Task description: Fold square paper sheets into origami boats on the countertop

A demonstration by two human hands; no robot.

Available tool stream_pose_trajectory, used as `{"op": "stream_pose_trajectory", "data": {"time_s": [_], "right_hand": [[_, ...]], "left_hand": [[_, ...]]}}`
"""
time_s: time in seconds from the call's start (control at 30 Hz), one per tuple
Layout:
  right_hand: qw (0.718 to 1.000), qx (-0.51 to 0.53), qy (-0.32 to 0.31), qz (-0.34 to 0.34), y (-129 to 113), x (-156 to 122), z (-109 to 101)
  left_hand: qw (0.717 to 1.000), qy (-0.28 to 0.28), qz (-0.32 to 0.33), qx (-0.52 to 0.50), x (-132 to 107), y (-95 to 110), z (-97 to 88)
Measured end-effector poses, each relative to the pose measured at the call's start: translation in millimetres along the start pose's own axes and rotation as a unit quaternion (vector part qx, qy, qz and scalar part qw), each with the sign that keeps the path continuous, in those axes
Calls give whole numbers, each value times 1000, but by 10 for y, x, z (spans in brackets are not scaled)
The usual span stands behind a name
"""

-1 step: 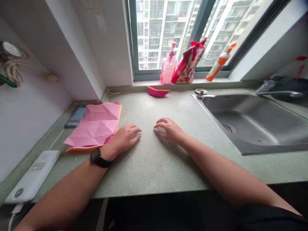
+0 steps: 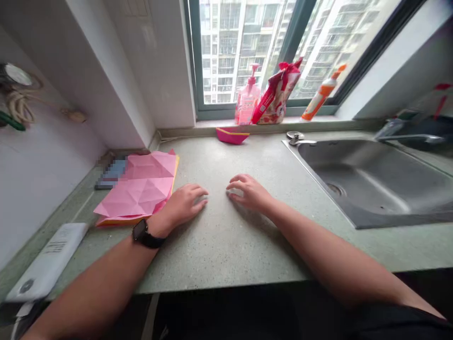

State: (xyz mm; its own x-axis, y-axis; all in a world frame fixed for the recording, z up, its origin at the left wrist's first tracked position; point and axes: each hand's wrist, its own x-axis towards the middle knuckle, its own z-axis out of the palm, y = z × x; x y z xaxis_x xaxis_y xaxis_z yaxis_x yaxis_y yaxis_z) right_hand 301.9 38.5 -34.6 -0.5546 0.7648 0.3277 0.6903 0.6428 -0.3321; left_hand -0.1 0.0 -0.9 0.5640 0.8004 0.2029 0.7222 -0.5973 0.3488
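Note:
My left hand [image 2: 186, 205] rests palm down on the speckled green countertop [image 2: 219, 250], holding nothing, with a black wristwatch [image 2: 145, 234] on its wrist. It lies just right of a creased pink paper sheet [image 2: 139, 186], which sits on a yellow-edged stack and does not appear to touch the hand. My right hand [image 2: 249, 192] rests palm down a short way to the right, its fingers lightly curled around nothing. Farther back, near the window sill, stands a small pink paper boat [image 2: 232, 135] with a yellow rim.
A steel sink [image 2: 364, 184] with a faucet [image 2: 410, 138] lies right. On the sill stand a pink pump bottle [image 2: 247, 101], a red bag [image 2: 276, 94] and an orange-and-white bottle [image 2: 321, 99]. A white oblong device [image 2: 47, 262] lies at the front left; a pixelated object [image 2: 112, 174] lies behind the paper.
The view has shifted very slightly. My hands and the paper keep their places on the countertop.

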Motion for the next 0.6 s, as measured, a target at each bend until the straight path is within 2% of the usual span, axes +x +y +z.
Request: {"op": "stream_pose_trajectory", "data": {"time_s": [0.1,0.23,0.37,0.5,0.57,0.6], "right_hand": [[1000,-1,-3,2,5,-2,-2],[1000,-1,-4,-4,16,-4,-2],[1000,3,-8,-2,20,-8,-9],[1000,1,-4,-1,21,-11,-17],[1000,-1,-1,-5,28,-14,-13],[1000,-3,0,-7,34,-15,-10]], "left_hand": [[1000,12,10,7,-12,18,3],[996,86,20,28,-41,90,-117],[971,194,-70,117,-98,-13,-497],[944,270,-163,99,-206,-311,-995],[941,259,-204,80,-254,-424,-1166],[946,230,-218,73,-268,-455,-1217]]}}
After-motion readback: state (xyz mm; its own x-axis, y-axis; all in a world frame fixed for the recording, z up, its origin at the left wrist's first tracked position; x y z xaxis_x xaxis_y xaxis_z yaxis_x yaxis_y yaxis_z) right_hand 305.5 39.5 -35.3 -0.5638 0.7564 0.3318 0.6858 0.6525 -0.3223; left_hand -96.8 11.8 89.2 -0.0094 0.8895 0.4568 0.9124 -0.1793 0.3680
